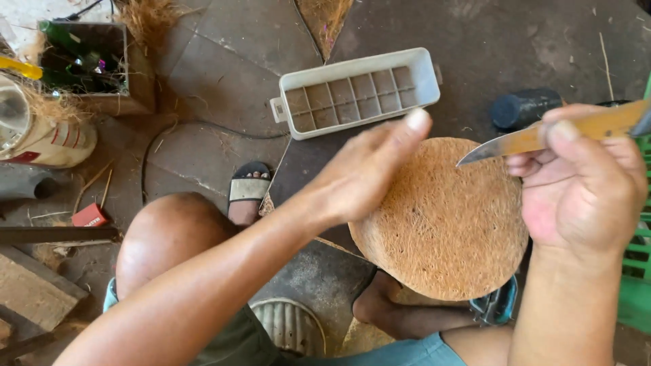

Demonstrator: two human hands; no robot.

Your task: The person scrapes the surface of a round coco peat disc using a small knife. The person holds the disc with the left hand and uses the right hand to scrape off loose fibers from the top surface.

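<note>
1. A round coir disc point(444, 220), brown and fibrous with a flat face turned up, is held above the floor point(475, 47), over the person's lap and just above a sandalled foot at the bottom edge of the view.
2. The left hand point(363, 173) grips the disc at its upper left rim; the fingers point(413, 122) curl over the edge, clenched on it, thumb side hidden.
3. The right hand point(583, 190) is closed around the wooden handle of a knife point(536, 139). The blade slants down to the left, its tip just above the disc's upper right part; whether it touches the fibres cannot be told.
4. Beyond the disc, on the dark stone floor, lies a pale plastic tray point(356, 91) with a grid of small compartments, set at a slant.
5. To the right of the tray, near the knife hand, a dark cylinder point(525, 107) lies on its side.
6. A bare knee point(169, 234) shows at lower left, with another sandalled foot point(249, 190) past it.
7. Toward the floor's far left corner stand an open box point(88, 64) of mixed items, loose brown fibre and a white container point(41, 139).
8. A green crate point(637, 271) sits at the right edge.
</note>
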